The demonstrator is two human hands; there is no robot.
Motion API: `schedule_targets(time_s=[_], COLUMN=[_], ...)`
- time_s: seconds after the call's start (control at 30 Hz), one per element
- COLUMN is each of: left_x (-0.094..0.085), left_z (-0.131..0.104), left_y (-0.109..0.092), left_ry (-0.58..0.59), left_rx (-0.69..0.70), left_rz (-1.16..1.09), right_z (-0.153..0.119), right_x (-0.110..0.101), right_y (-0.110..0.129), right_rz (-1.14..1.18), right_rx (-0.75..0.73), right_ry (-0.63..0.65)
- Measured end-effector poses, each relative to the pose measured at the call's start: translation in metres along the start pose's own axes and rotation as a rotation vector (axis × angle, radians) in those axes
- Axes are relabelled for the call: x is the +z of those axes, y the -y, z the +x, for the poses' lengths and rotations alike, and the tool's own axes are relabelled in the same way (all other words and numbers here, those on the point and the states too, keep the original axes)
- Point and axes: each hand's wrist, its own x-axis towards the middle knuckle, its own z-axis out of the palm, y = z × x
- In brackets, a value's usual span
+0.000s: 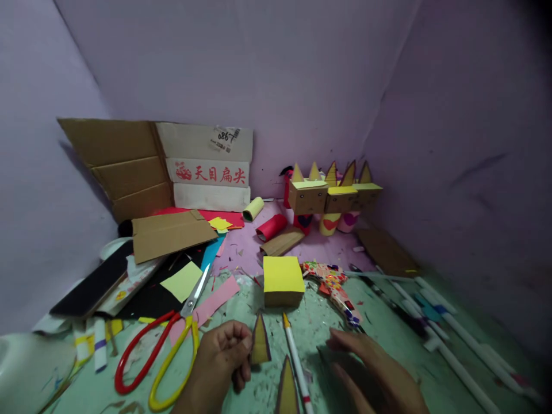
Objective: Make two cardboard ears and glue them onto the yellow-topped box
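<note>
Pinched in my left hand (226,357) is a small cardboard triangle (260,343) with dark edges. A second such triangle (287,390) lies at the bottom centre, beside a white marker (295,363) with an orange tip. My right hand (371,368) hovers over the table to the right of the marker, fingers apart and nothing in them, slightly blurred. Just beyond both hands sits a small cardboard box with a yellow top (283,276). Scissors (188,305) with red and yellow handles lie with blades partly apart, left of my left hand.
Cardboard box-headed figures (308,197) with pointed ears stand at the back right. A red tube (271,227), a patterned glue gun (332,282) and markers (448,339) lie nearer. An unfolded carton (211,167) leans on the wall; a white bowl-like object (30,368) is at left.
</note>
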Motion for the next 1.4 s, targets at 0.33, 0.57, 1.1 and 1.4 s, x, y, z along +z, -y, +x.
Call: schedule_targets(time_s=[0.33, 0.57, 1.1, 1.4], left_x=[-0.005, -0.002, -0.007, -0.013], left_z=[-0.009, -0.009, -0.014, -0.011], left_y=[0.005, 0.001, -0.006, -0.01], left_ry=[-0.024, -0.069, -0.11, -0.236], left_rx=[0.118, 0.185, 0.278, 0.352], left_rz=[0.005, -0.061, -0.11, -0.226], right_z=[0.006, 0.031, 0.106, 0.037], right_x=[-0.007, -0.008, 0.034, -0.002], right_y=[0.005, 0.018, 0.005, 0.037], right_rz=[-0.033, 0.257, 0.389, 1.063], right_rx=[-0.028, 0.256, 0.255, 0.601], right_ry=[-0.127, 0.02, 0.133, 0.237])
